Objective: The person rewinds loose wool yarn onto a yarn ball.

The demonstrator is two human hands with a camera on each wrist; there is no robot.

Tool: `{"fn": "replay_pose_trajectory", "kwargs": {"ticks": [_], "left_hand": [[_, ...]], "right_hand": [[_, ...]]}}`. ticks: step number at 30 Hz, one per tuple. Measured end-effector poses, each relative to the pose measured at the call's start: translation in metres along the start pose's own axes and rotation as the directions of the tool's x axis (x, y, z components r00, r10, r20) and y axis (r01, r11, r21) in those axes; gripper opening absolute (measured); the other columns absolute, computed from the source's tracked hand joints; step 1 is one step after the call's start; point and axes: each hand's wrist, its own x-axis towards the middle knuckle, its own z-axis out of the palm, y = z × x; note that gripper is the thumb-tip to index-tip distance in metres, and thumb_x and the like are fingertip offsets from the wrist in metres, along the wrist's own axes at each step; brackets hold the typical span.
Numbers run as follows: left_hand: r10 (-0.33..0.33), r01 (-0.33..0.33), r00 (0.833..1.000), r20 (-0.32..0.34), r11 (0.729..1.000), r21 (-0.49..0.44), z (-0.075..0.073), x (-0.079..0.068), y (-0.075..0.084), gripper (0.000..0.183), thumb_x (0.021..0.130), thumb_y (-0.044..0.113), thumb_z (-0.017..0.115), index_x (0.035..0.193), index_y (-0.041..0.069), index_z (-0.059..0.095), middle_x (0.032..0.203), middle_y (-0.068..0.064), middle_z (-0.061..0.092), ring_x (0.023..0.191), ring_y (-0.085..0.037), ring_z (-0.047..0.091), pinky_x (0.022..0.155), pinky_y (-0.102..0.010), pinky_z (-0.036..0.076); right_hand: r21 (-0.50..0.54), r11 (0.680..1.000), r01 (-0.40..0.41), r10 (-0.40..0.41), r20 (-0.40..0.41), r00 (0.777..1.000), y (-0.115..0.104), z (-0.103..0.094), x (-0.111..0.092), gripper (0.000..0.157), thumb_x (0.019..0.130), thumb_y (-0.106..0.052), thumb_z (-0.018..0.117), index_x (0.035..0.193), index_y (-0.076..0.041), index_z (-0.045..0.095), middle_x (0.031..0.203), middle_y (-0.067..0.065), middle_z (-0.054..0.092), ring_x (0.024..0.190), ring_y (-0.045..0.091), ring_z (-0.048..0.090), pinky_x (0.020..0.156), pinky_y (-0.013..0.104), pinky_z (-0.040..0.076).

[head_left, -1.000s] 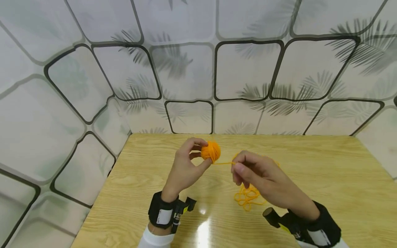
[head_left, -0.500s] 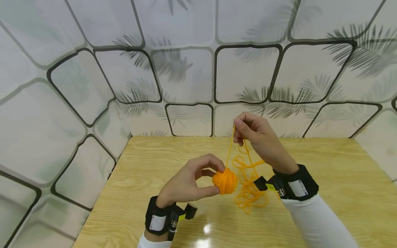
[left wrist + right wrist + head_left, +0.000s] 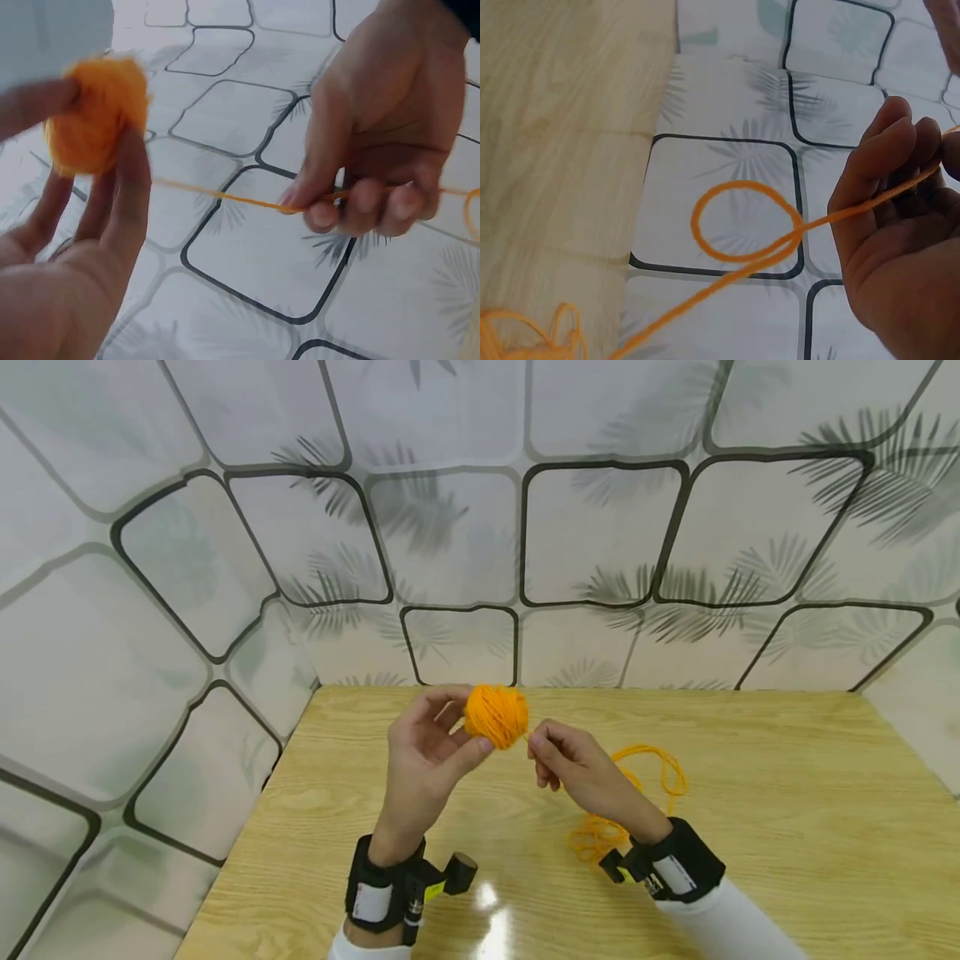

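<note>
An orange ball of yarn (image 3: 497, 717) is gripped between the thumb and fingers of my left hand (image 3: 427, 760), raised over the table. To its right, my right hand (image 3: 573, 764) pinches the yarn strand (image 3: 255, 201) between thumb and forefinger. In the left wrist view the strand runs taut from the ball (image 3: 97, 116) to those fingertips. Past the right hand (image 3: 900, 247) it crosses the palm and hangs with a round loop (image 3: 697, 225) in it. More loose yarn (image 3: 596, 839) lies tangled on the table, partly hidden by the right forearm.
The wooden table (image 3: 322, 827) meets a patterned wall (image 3: 457, 535) at the back and another on the left. Each wrist wears a black strap (image 3: 678, 864) with a small camera sticking inward. Light glares off the front of the table.
The ball dipped right and then rose back up left in the left hand. The right hand lifted high with the strand, then came down beside the ball.
</note>
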Motion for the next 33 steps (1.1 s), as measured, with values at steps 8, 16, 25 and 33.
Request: {"fn": "replay_pose_trajectory", "kwargs": {"ticks": [8, 16, 25, 33], "left_hand": [[0.069, 0.028, 0.981, -0.184, 0.878, 0.478, 0.001, 0.004, -0.014, 0.036, 0.077, -0.003, 0.066, 0.109, -0.004, 0.051, 0.107, -0.016, 0.051, 0.098, -0.029, 0.052, 0.082, -0.039, 0.049], [-0.107, 0.036, 0.992, 0.062, 0.728, 0.684, -0.012, -0.004, -0.037, 0.036, 0.077, 0.01, 0.069, 0.11, 0.014, 0.054, 0.107, 0.002, 0.051, 0.094, -0.011, 0.053, 0.077, -0.027, 0.049], [-0.354, 0.029, 0.849, 0.393, 0.772, 0.634, -0.005, -0.01, -0.03, 0.032, 0.079, 0.012, 0.068, 0.106, 0.016, 0.052, 0.104, 0.007, 0.05, 0.093, -0.009, 0.052, 0.078, -0.021, 0.046], [-0.324, 0.054, 0.73, 0.602, 0.905, 0.422, 0.006, -0.01, -0.008, 0.031, 0.08, 0.01, 0.066, 0.107, 0.016, 0.051, 0.104, 0.006, 0.052, 0.095, -0.006, 0.053, 0.083, -0.024, 0.046]], "right_hand": [[-0.065, 0.998, 0.012, -0.006, 0.084, 0.996, -0.019, 0.015, -0.038, 0.014, 0.098, -0.013, 0.04, 0.094, -0.016, 0.053, 0.065, 0.001, 0.047, 0.05, 0.01, 0.042, 0.041, 0.028, 0.038], [-0.181, 0.95, 0.254, -0.277, -0.116, 0.954, -0.076, -0.003, -0.041, 0.027, 0.086, 0.006, 0.053, 0.095, -0.018, 0.06, 0.072, -0.007, 0.046, 0.051, 0.001, 0.035, 0.04, 0.021, 0.033], [-0.1, 0.932, 0.349, -0.362, -0.322, 0.875, -0.106, -0.038, -0.019, 0.019, 0.084, 0.013, 0.05, 0.094, 0.001, 0.061, 0.074, 0.006, 0.05, 0.052, 0.01, 0.041, 0.041, 0.026, 0.032], [0.012, 0.955, 0.296, -0.251, -0.499, 0.83, -0.084, -0.059, 0.014, 0.013, 0.088, -0.002, 0.056, 0.093, 0.009, 0.06, 0.073, 0.013, 0.052, 0.048, 0.016, 0.035, 0.043, 0.028, 0.028]]}}
